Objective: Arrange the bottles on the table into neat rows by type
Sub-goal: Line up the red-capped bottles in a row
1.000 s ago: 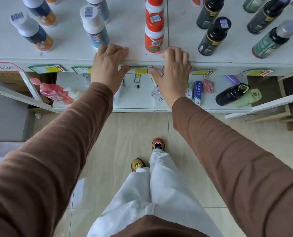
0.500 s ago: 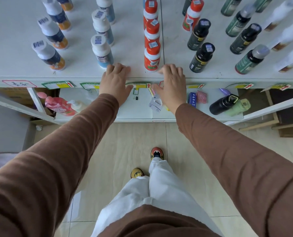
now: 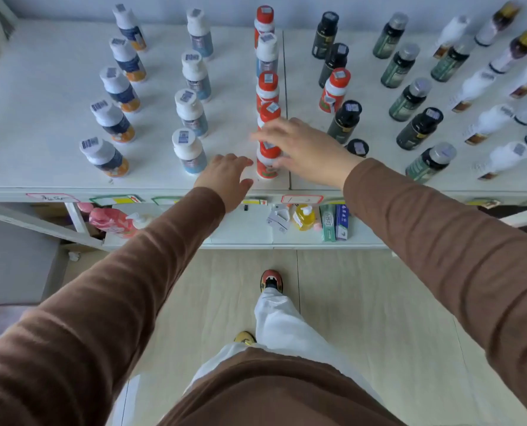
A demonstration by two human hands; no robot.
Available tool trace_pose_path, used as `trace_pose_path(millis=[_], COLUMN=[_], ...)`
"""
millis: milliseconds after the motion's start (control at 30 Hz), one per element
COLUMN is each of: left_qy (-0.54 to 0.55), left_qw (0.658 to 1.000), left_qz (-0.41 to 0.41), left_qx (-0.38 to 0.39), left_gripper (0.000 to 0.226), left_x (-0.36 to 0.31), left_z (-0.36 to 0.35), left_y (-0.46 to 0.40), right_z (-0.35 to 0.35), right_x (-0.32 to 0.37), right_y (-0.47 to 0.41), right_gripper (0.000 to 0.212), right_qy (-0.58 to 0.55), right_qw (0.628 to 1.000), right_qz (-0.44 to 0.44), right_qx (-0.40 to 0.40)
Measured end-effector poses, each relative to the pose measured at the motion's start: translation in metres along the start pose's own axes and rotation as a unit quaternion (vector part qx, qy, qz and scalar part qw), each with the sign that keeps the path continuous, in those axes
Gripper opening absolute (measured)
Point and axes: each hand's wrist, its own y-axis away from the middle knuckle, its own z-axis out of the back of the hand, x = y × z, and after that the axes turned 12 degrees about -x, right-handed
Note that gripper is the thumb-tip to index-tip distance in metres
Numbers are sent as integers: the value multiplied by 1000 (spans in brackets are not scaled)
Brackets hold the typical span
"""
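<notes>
A wide white table [image 3: 41, 87] fills the upper part of the view, seen from above by a person in brown sleeves and white trousers standing on a pale tiled floor [image 3: 363, 302]; upright bottles stand on it in rows running away from the viewer; at far left a row of white-capped bottles with dark blue and orange labels [image 3: 114, 119]; next a row of white-capped bottles with light blue labels [image 3: 191, 113]; along the middle seam a row of red-capped bottles [image 3: 267, 84], with one white-capped, blue-labelled bottle [image 3: 267, 53] standing among them near the back; right of the seam a row of black bottles [image 3: 346, 121] with a single red-and-white bottle [image 3: 334, 89] in it; further right dark green bottles with grey caps [image 3: 409, 98], then blurred pale bottles [image 3: 486, 121] at the edge; under the table a shelf [image 3: 240, 229] holds a pink bottle [image 3: 110, 219] lying down, a yellow pump bottle [image 3: 304, 216] and boxed tubes [image 3: 334, 222]; the right hand [image 3: 302, 149], motion-blurred, reaches over the nearest red-capped bottle [image 3: 268, 167], fingers spread about its top, and whether it has hold cannot be told; the left hand [image 3: 226, 179] lies flat and relaxed on the table's front edge just left of that bottle, holding nothing.
</notes>
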Motion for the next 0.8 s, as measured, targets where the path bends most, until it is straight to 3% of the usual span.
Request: trace_pose_path(millis=[100,300,533,667,800], left_qy=[6,144,196,190,163], left_qw=[1000,988,976,978,983], left_qz=[7,63,94,89,85], left_qx=[10,-1,-11,-12,4], left_gripper=[42,29,25,26,28], left_x=[-2,-8,-20,-21,-18], left_z=[2,14,32,36,36], left_y=[-12,-29,-40,-42,-42], right_z=[-3,24,49,50,42], right_x=[-9,-37,-51,-53,-45], right_y=[-18,-42,-53,-52,-41], right_gripper=[40,32,28,27,27], right_qy=[5,-143,-300,-304,-193], right_qw=[999,984,930,932,978], right_qz=[28,-99,-207,-193,-84], right_qx=[42,45,48,41,3])
